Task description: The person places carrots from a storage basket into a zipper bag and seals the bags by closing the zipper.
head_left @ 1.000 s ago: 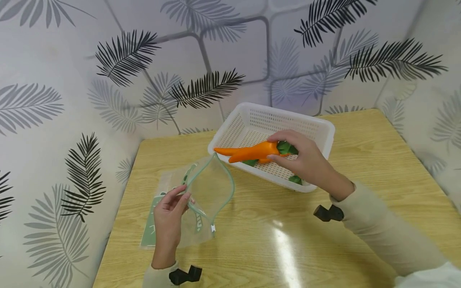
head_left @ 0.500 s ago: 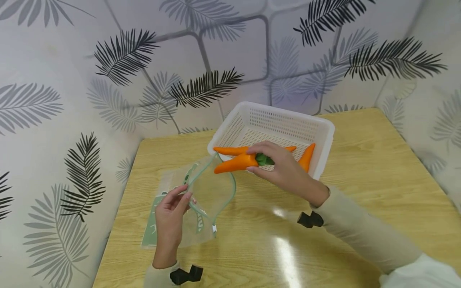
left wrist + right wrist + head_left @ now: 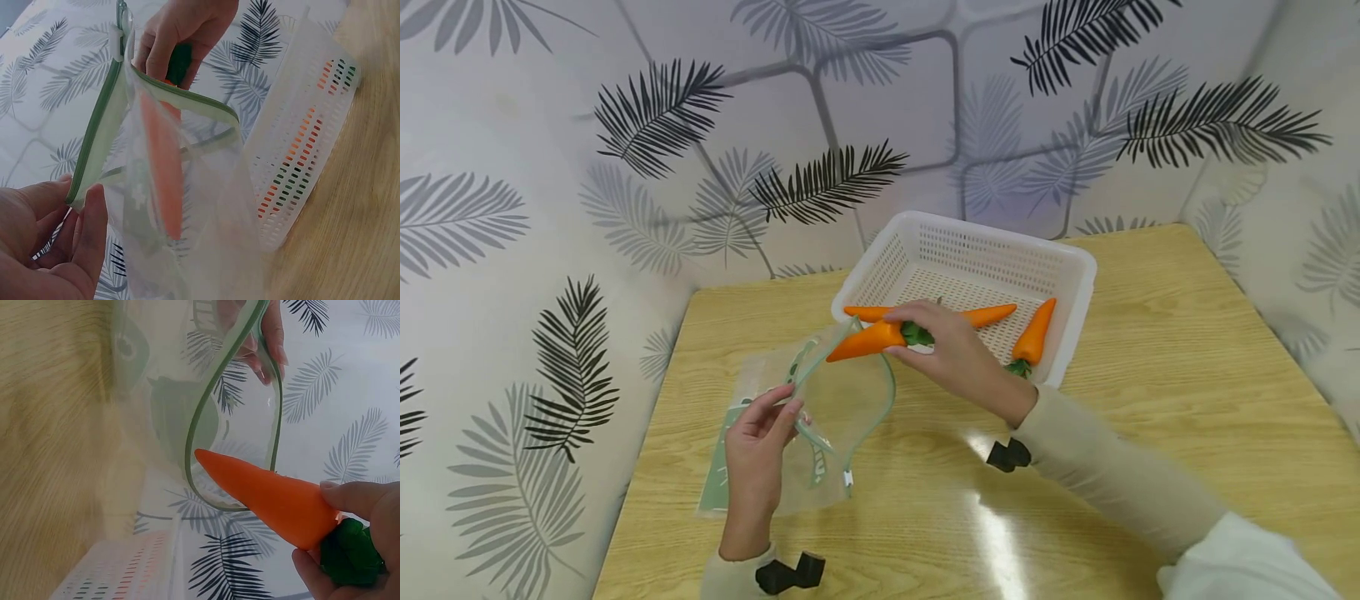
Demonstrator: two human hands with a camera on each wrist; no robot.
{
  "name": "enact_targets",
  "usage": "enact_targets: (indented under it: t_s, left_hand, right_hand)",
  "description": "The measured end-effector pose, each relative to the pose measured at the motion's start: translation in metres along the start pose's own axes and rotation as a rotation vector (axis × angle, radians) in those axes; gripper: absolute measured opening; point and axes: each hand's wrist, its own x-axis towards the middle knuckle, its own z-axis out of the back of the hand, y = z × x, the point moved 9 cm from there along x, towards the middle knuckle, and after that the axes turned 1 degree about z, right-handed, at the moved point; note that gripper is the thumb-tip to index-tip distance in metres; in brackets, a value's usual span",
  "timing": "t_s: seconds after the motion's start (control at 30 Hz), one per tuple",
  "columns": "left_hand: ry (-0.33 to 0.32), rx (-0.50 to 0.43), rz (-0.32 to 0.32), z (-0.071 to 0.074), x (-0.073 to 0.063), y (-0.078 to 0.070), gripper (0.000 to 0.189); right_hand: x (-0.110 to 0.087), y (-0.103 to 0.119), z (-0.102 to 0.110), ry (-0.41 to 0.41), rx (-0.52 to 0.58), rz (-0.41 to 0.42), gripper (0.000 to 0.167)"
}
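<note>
My left hand [image 3: 756, 458] pinches the green-edged rim of a clear zip bag [image 3: 850, 408], whose mouth gapes toward the right. An orange carrot [image 3: 871, 340] with green leaves is held at its thick leafy end by my right hand [image 3: 955, 354], thumb on one side and fingers on the other. Its pointed end is at the bag's mouth. In the right wrist view, the carrot [image 3: 281, 500] overlaps the green rim at its tip. The left wrist view shows the carrot [image 3: 164, 169] through clear plastic; how deep the tip sits is hard to tell.
Behind the right hand stands a white perforated basket [image 3: 1078, 321] against the patterned wall [image 3: 865, 100]. Inside lie several carrots, one carrot [image 3: 1036, 333] at the right end and another [image 3: 992, 315] near the middle. A wooden table [image 3: 1150, 333] supports everything.
My right hand has carried the carrot from above the basket leftward to the bag's mouth, uncovering other carrots in the basket. My left hand keeps the bag almost where it was.
</note>
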Motion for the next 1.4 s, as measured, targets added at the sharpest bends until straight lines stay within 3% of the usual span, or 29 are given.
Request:
enact_targets:
  t_s: [0.5,0.9,1.4]
  left_hand:
    - [-0.006,0.016,0.011,-0.003,0.000,0.000,0.028]
    - [0.023,0.009,-0.012,-0.011,0.003,-0.007,0.027]
    - [0.016,-0.006,-0.019,-0.012,0.003,-0.008,0.027]
  right_hand:
    - [0.003,0.001,-0.027,-0.005,-0.075,0.014,0.035]
    - [0.005,0.003,-0.034,-0.036,-0.111,0.014,0.036]
    - [0.008,0.014,-0.042,-0.038,-0.247,0.122,0.035]
